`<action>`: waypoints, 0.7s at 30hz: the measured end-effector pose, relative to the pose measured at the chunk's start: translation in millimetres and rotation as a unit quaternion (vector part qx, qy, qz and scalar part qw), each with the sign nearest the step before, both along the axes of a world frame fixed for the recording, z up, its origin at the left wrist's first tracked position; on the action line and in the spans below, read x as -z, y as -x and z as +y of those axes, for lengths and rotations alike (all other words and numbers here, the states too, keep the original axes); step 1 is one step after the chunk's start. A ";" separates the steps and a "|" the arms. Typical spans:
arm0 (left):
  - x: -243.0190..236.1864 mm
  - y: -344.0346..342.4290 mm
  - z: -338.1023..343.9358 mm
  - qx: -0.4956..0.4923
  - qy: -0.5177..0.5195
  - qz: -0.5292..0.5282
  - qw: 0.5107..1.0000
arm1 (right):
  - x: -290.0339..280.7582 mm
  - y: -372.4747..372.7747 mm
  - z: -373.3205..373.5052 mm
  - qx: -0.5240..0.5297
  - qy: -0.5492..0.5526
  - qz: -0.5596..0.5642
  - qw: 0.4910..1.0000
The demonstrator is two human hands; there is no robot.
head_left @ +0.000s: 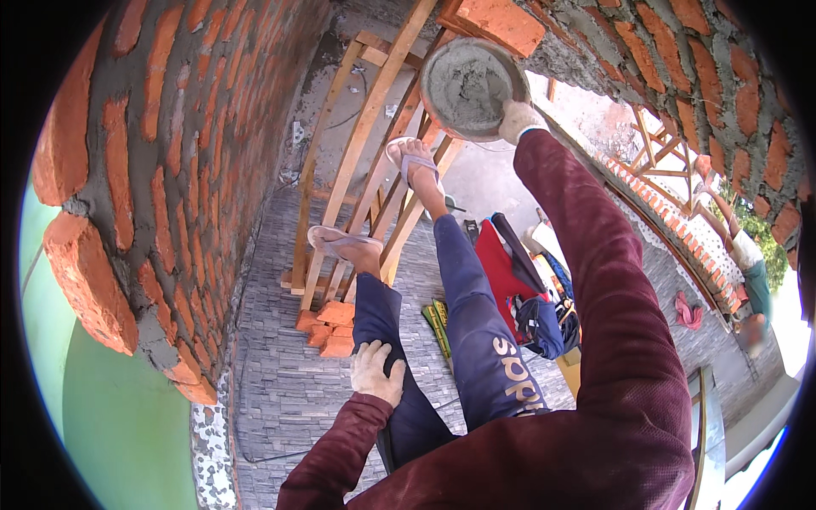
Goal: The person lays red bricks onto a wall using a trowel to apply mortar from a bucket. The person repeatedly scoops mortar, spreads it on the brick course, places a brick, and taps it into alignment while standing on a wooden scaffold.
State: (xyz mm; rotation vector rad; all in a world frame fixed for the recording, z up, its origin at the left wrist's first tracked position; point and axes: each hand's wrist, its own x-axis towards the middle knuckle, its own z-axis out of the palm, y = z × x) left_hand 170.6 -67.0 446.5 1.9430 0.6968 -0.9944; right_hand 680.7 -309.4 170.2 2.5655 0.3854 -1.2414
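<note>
My right hand [518,121], in a pale glove, is closed on the right rim of a round pan of wet grey mortar [467,85]; its fingertips are partly hidden. The pan is beside a loose orange brick [500,21] at the top. My left hand [374,370], also gloved, lies with fingers spread on my dark-trousered left leg. My feet, in sandals [340,242], are on narrow wooden planks [367,110] of a raised frame.
Mortared brick walls [153,127] rise at left and upper right. Below are stacked bricks [331,331], piled clothes [501,263] and grey patterned flooring [280,399]. A co-worker [748,272] is at far right near a second wooden frame [654,157].
</note>
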 end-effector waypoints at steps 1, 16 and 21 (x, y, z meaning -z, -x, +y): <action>0.2 0.2 2.2 0.000 0.002 0.002 1.000 | 1.5 10.7 -7.0 0.031 -0.043 -0.001 0.999; -0.1 -11.2 27.8 0.041 0.004 -0.017 0.999 | -21.1 85.0 -5.7 0.512 -0.294 0.103 0.801; -2.3 -9.0 36.5 0.059 -0.001 -0.029 0.998 | -30.8 127.6 -11.8 0.607 -0.351 0.083 0.708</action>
